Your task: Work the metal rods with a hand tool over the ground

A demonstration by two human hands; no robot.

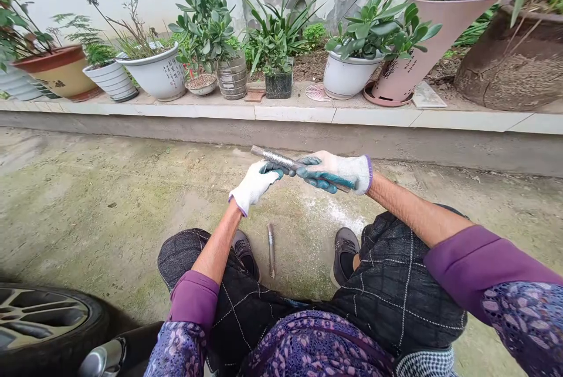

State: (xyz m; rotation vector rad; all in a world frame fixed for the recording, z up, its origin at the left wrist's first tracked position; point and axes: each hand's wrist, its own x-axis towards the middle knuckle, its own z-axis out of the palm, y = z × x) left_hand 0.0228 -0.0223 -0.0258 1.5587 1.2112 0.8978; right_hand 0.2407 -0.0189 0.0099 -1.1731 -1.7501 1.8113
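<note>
Both hands wear white knit gloves with teal coated palms and purple cuffs. Between them, held at a slant in front of me, is a thin greyish-brown rod (pixel 281 159) with silvery wire wound around its left half. My left hand (pixel 255 182) is closed, its thumb and fingers at the underside of the wound part. Closed over the right half, my right hand (pixel 328 169) hides much of the rod, whose end shows below the palm. A second, similar rod (pixel 271 251) with a silvery band lies on the concrete between my feet.
A low tiled ledge (pixel 294 114) runs across the front, bearing several potted plants, among them a white pot (pixel 352 77) and a tall pink pot (pixel 402 54). White powder (pixel 336 213) is scattered on the ground. A car wheel (pixel 41 321) stands at lower left.
</note>
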